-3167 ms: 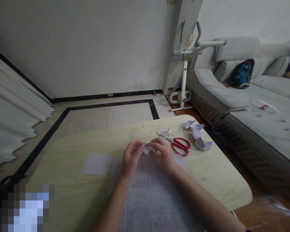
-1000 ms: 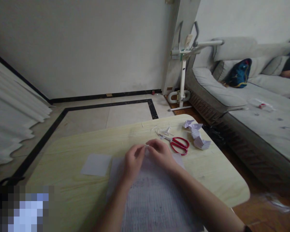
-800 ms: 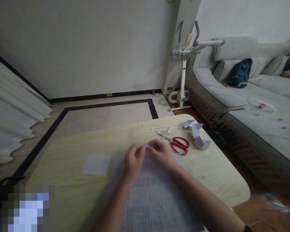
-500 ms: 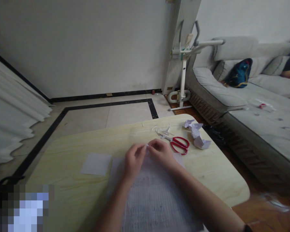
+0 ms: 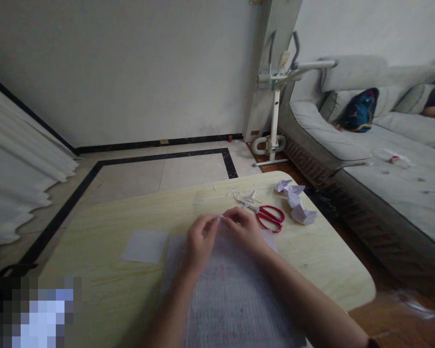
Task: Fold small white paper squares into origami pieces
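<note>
Over the top of a large sheet of paper covered with writing (image 5: 228, 299), both hands meet fingertip to fingertip. My left hand (image 5: 202, 241) and my right hand (image 5: 244, 229) pinch a small white piece of paper (image 5: 221, 217) between them; most of it is hidden by the fingers. To the right of my right hand lie scissors (image 5: 270, 217) with red handles. Beyond the blades are small paper scraps (image 5: 252, 195) and thin strips. A square of white paper (image 5: 145, 246) rests flat to the left of my left hand.
The wooden table (image 5: 90, 270) has rounded corners. Several folded papers (image 5: 295, 199) stand near its far right edge. Past it are a grey sofa (image 5: 395, 193) with a blue bag (image 5: 360, 110), a white exercise machine (image 5: 275, 111), and part of a person at the far right.
Almost nothing differs. The hands keep their pinch at the same spot, with only a very slight shift of the fingers.
</note>
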A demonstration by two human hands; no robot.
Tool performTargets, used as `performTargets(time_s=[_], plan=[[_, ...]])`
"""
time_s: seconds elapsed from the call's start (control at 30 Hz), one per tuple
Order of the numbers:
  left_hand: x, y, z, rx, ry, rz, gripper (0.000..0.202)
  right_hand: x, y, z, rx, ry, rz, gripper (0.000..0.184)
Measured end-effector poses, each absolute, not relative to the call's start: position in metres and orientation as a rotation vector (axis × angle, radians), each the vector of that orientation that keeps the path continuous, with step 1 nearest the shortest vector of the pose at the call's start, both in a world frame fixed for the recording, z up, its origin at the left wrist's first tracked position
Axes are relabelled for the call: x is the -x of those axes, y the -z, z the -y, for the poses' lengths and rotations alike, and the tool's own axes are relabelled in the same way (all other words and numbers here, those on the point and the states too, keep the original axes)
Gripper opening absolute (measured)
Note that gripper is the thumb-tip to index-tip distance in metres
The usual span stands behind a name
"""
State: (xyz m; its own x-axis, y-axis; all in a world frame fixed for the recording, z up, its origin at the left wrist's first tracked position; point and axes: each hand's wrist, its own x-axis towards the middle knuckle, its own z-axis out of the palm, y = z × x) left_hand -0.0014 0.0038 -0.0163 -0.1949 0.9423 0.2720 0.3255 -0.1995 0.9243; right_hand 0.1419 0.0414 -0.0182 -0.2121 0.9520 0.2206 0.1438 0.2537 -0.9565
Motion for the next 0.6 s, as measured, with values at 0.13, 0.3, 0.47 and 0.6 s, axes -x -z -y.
performTargets(time_s=[0.13,0.3,0.47,0.6], plan=[[0.0006,0.0199,-0.004,-1.406,-1.393,-1.501,0.018,-0.143,0.0181,-0.0423,1.062,-1.084,1.573,0.013],[0.0007,0.0229,-0.0035,-1.397,-1.397,-1.484,0.019,-0.1456,0.0146,-0.042,1.035,-0.987,1.663,0.013],[0.0017,0.0216,-0.0034,-1.477,-1.393,-1.49,0.017,-0.1465,0.0117,-0.0422,1.009,-0.915,1.724,0.012],[0.0028,0.0223,-0.0047,-1.577,-1.394,-1.494,0.017,-0.1457,0.0128,-0.0415,1.016,-0.89,1.718,0.012]])
